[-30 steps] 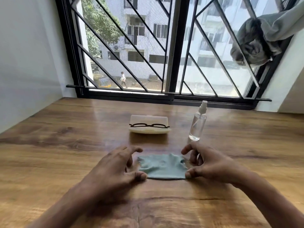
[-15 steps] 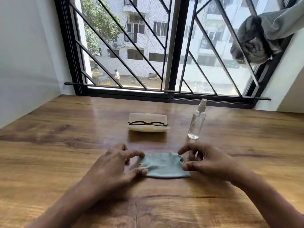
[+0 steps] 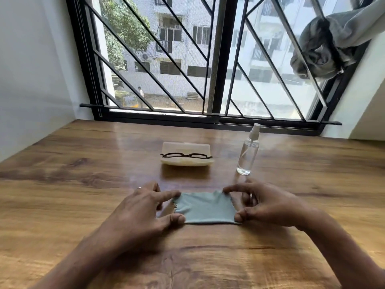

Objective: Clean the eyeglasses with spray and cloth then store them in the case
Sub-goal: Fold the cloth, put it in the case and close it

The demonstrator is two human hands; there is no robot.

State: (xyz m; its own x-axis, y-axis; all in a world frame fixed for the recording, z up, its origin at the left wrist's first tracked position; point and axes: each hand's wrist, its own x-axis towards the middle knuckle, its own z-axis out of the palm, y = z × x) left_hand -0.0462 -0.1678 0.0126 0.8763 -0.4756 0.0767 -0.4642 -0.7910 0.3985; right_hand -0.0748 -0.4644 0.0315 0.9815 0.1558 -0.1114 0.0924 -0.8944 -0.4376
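A pale blue-green cloth lies flat on the wooden table just in front of me. My left hand presses its left edge with forefinger and thumb. My right hand pins the right edge the same way. Farther back, black-rimmed eyeglasses rest on top of a closed cream case. To the right of the case stands a clear spray bottle with a white nozzle, upright.
A barred window runs along the table's far edge. White walls close in on the left and right. A grey knotted curtain hangs at the upper right.
Both hands have spread the cloth wider and flatter, fingertips moving onto its far corners. The case, glasses and bottle have not moved.
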